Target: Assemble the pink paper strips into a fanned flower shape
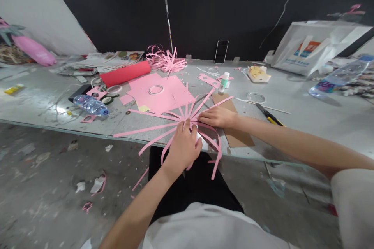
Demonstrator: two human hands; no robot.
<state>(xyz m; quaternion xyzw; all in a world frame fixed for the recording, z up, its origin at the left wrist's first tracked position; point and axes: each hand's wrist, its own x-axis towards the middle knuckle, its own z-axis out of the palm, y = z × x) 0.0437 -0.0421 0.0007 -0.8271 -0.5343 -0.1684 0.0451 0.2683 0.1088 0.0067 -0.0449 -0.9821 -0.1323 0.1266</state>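
Pink paper strips (206,100) fan out like a starburst from a shared middle, at the front edge of the grey table. My left hand (184,146) lies over that middle, fingers apart, pressing down on the strips. Just right of it, my right hand (217,117) has its fingers closed at the inner end of a strip. Several strips curl down past the table edge. A little white shows beside my left thumb; I cannot make out what it is. Behind the strips lie pink paper sheets (140,89) with a white ring (156,90) on top.
Near my right forearm are brown cardboard (238,137), a glue stick (223,82), and a yellow-black cutter (270,115). Leftward lie a water bottle (91,105) and a red roll (125,74). A phone (221,51) leans on the dark wall; a white bag (317,48) stands right.
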